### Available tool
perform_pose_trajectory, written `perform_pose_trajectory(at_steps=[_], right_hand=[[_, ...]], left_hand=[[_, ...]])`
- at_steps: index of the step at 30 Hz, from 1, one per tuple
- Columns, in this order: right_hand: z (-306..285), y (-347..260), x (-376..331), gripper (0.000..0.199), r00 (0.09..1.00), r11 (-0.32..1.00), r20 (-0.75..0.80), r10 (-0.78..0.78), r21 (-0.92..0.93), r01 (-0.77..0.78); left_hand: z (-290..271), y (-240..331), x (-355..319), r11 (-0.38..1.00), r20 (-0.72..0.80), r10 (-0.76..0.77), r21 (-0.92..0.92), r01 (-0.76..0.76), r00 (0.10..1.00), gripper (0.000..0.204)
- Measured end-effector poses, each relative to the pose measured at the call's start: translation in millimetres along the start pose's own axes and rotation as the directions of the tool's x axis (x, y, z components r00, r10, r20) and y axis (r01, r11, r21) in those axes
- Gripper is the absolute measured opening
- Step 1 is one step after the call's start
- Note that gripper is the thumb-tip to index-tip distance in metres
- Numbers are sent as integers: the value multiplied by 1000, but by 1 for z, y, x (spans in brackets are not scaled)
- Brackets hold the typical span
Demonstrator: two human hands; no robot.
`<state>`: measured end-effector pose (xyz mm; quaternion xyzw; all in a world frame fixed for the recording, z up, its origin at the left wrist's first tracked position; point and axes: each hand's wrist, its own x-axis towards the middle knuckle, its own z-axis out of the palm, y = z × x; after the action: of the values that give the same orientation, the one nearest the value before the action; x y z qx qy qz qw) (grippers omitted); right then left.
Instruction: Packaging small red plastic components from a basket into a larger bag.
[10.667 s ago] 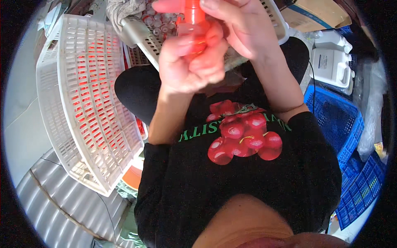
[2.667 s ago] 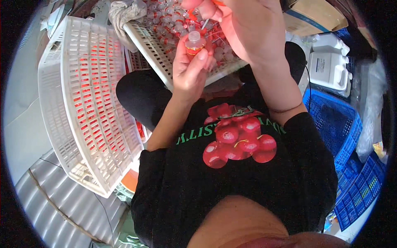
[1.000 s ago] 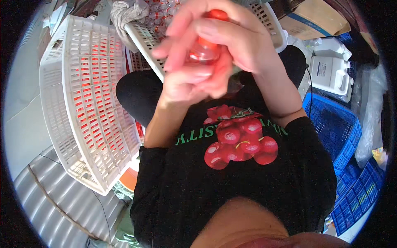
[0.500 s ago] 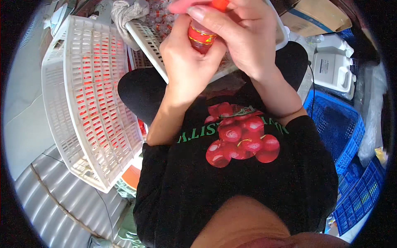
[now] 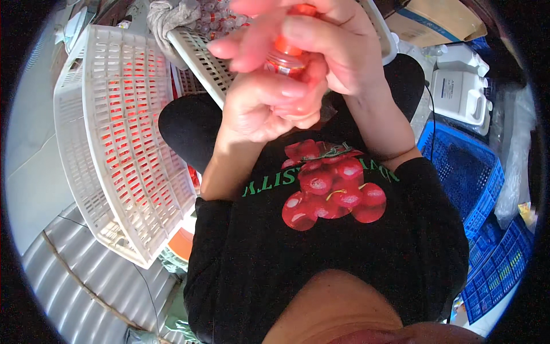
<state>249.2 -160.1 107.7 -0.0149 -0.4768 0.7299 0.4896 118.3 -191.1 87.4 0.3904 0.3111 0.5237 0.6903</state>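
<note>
In my left hand [image 5: 252, 109], a small clear bottle [image 5: 285, 65] with a red label is gripped, fingers closed round its body and the thumb across it. An orange-red cap [image 5: 288, 47] sits on the bottle's neck. My right hand [image 5: 346, 49] is bent over the top, its thumb beside the cap and its other fingers partly smeared by motion. A second orange-red piece [image 5: 303, 10], which looks like another cap, shows between the right thumb and fingers. The lower part of the bottle is hidden by my left fingers.
Before my knees stands a white crate [image 5: 200, 63] with several clear bottles [image 5: 220, 17] and a grey cloth [image 5: 172, 20] over its corner. A tall white basket [image 5: 132, 137] with red contents is at left. Blue crates [image 5: 458, 178], white jugs [image 5: 458, 94] and a cardboard box [image 5: 435, 23] are at right.
The bottle and my left hand have come lower and nearer to me. My left fingers now wrap round in front of the bottle, and the orange-red cap shows on its neck.
</note>
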Motion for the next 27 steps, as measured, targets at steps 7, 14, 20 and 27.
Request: perform_pose_trajectory(at_steps=[7, 14, 20, 27], right_hand=[[-12, 14, 8, 32, 988, 819, -125, -86, -574, -1], [-14, 8, 8, 25, 974, 998, -221, -58, -13, 57], [-10, 2, 13, 19, 926, 550, -72, -372, -820, 157], [-8, 1, 8, 20, 940, 776, -167, -297, -615, 136]], left_hand=[[-4, -20, 20, 642, -24, 491, 686, -343, 871, 11], [-12, 0, 10, 836, 258, -242, -434, 336, 935, 15], [-2, -5, 16, 642, -54, 497, 694, -326, 866, 15], [9, 1, 6, 770, -99, 350, 596, -227, 931, 15]])
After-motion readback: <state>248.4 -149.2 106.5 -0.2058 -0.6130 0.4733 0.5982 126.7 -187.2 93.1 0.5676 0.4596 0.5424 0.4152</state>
